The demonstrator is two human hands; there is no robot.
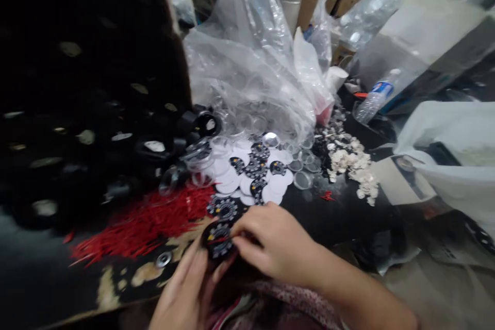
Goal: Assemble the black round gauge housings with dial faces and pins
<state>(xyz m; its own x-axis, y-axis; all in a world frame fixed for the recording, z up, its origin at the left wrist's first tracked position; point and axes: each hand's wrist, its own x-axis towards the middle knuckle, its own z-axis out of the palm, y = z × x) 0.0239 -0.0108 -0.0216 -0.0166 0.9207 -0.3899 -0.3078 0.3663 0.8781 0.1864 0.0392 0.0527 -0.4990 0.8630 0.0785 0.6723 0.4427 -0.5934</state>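
A round black gauge [219,241] with a white-marked dial and a red pointer is held in my left hand [184,286], whose fingers wrap its lower and left side. My right hand [276,242] is closed in a pinch at the gauge's right edge. Whatever lies between those fingertips is hidden. Just beyond the gauge lie loose printed dials [225,208] and a pile of white discs [229,180], some showing printed black faces. To the left spreads a heap of thin red pointers [150,221].
Clear round covers [302,180] lie past the discs, under a large plastic bag [247,62]. A big black mass of round housings [96,87] rises at the left. Small white parts [348,160] are heaped at the right, near a plastic bottle [377,98] and a white bin [456,139].
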